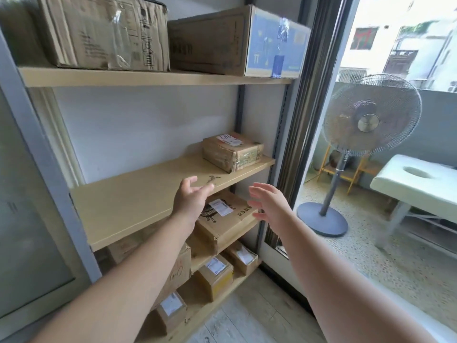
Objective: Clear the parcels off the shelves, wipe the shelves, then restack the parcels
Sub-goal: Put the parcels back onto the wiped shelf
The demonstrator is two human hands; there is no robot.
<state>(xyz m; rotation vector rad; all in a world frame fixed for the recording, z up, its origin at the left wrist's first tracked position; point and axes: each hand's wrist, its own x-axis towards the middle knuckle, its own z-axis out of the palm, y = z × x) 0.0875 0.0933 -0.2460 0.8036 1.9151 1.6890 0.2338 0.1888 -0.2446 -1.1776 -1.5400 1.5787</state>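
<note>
Shelving unit (158, 201): middle shelf is lying mostly bare, one small taped parcel (232, 151) sitting at its far right end. Top shelf is carrying two large boxes (103, 33); lower shelves are holding several labelled parcels (223, 219). Clearing looks partly done; wiping and restacking remain, judging by no cloth in view. Left hand (191, 199) and right hand (268, 203) are reaching toward the shelf, fingers spread, holding nothing.

The pale wooden middle shelf board (138, 199) looks smooth and matt. The small brown cardboard parcel (232, 152) at its far right wears glossy clear tape.
</note>
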